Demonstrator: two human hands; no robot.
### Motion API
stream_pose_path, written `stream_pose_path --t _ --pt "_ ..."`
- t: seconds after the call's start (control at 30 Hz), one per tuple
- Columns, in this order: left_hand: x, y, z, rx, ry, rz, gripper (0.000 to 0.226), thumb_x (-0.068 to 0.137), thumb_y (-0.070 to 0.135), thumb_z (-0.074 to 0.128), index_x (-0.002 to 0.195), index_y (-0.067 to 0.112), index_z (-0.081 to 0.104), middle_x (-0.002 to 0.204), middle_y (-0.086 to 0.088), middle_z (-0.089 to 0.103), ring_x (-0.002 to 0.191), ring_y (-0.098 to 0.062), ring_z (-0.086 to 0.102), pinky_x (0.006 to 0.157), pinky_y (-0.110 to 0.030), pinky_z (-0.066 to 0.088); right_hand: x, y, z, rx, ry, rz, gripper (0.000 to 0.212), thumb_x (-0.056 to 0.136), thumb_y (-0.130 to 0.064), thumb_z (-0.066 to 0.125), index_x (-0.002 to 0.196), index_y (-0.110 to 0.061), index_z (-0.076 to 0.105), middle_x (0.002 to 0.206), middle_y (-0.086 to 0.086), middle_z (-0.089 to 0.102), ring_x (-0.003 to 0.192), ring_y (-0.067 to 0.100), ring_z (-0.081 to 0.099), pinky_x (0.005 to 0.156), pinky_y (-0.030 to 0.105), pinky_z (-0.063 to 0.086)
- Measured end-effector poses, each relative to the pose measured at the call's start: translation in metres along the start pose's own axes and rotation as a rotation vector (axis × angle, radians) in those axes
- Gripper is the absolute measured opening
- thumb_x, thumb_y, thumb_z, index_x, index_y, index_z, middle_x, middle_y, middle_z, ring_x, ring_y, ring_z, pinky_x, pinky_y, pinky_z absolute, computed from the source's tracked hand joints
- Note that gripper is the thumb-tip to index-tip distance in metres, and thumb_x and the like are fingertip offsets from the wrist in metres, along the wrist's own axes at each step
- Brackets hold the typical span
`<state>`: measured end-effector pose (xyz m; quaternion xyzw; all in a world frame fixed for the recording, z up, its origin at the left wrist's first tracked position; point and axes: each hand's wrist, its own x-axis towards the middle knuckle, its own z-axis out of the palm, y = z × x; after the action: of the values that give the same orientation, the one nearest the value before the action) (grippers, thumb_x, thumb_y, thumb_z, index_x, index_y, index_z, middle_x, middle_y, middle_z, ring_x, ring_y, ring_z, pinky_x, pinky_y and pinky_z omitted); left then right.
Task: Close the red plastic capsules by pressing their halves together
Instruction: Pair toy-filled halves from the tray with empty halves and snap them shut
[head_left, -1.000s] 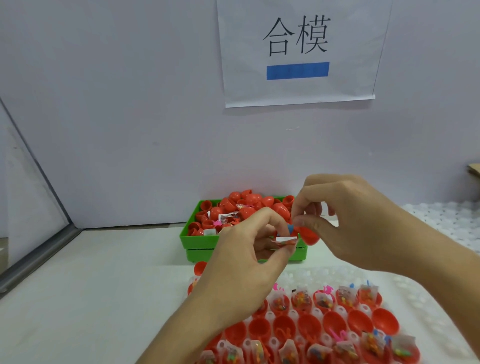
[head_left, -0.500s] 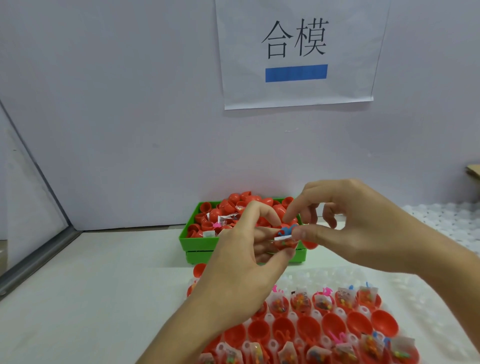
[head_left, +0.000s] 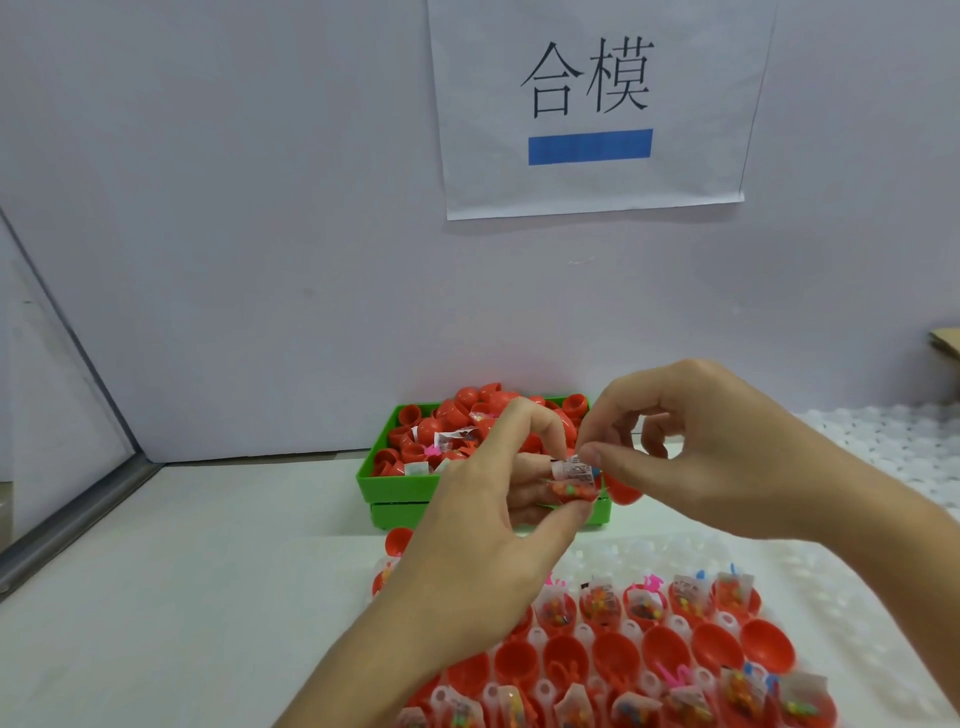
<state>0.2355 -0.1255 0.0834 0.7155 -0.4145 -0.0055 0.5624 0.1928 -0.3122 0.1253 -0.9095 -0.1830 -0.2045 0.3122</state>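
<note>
Both hands up over the table, in front of green bin full of red capsule halves. Left hand grips a filled capsule half btwn thumb & fingers. Right hand pinches the small packet sticking out of it w/ thumb & index; a 2nd red half sits under the right palm, prob. held there, grip hidden. Tray of open red halves w/ packets below. Paper sign on wall.
</note>
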Motion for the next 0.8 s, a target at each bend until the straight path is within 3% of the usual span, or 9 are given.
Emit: stream_pose_path --t 0.2,0.3,0.4,0.5,0.8 --pt "0.0001 0.0 -0.0003 0.063 0.03 -0.001 0.028 0.086 0.006 0.075 0.085 0.029 0.058 0.086 0.006 0.075 0.083 -0.008 0.073 0.074 -0.015 0.055 -0.0009 0.0012 -0.0008 0.021 -0.016 -0.006 0.016 0.089 -0.019 0.065 0.081 -0.03 0.074 0.07 -0.009 0.067 0.069 0.013 0.063 0.062 0.033 0.05" --pt "0.0003 -0.0003 -0.0004 0.048 0.028 -0.023 0.027 0.085 0.007 0.075 0.088 0.028 0.059 0.09 0.005 0.076 0.085 -0.007 0.074 0.075 -0.018 0.058 -0.003 -0.0008 -0.002 0.106 -0.074 -0.007 0.001 0.087 -0.031 0.069 0.086 -0.031 0.069 0.073 -0.004 0.064 0.068 0.017 0.061 0.058 0.032 0.049" --pt "0.0003 0.0 -0.0005 0.037 0.025 -0.027 0.025 0.086 0.006 0.074 0.091 0.025 0.059 0.089 0.003 0.075 0.084 -0.008 0.074 0.075 -0.018 0.058 -0.0026 -0.0011 -0.0006 0.097 -0.084 -0.016 0.013 0.084 -0.028 0.075 0.082 -0.031 0.063 0.072 -0.004 0.063 0.068 0.016 0.06 0.056 0.027 0.045" --pt "0.0001 0.0 0.0003 0.037 0.024 -0.034 0.028 0.085 0.008 0.076 0.093 0.028 0.059 0.091 0.006 0.075 0.086 -0.008 0.074 0.076 -0.018 0.057 -0.0015 -0.0012 0.0003 0.077 -0.065 -0.019 0.018 0.088 -0.018 0.069 0.076 -0.03 0.062 0.069 -0.006 0.064 0.066 0.016 0.061 0.055 0.026 0.046" --pt "0.0004 -0.0003 0.0005 0.02 0.026 -0.043 0.034 0.085 0.009 0.076 0.093 0.035 0.056 0.092 0.007 0.076 0.087 -0.009 0.074 0.077 -0.019 0.057 -0.0014 -0.0016 0.0006 0.045 -0.034 -0.028 0.015 0.087 -0.02 0.068 0.074 -0.027 0.063 0.066 -0.007 0.064 0.064 0.014 0.064 0.055 0.029 0.048"
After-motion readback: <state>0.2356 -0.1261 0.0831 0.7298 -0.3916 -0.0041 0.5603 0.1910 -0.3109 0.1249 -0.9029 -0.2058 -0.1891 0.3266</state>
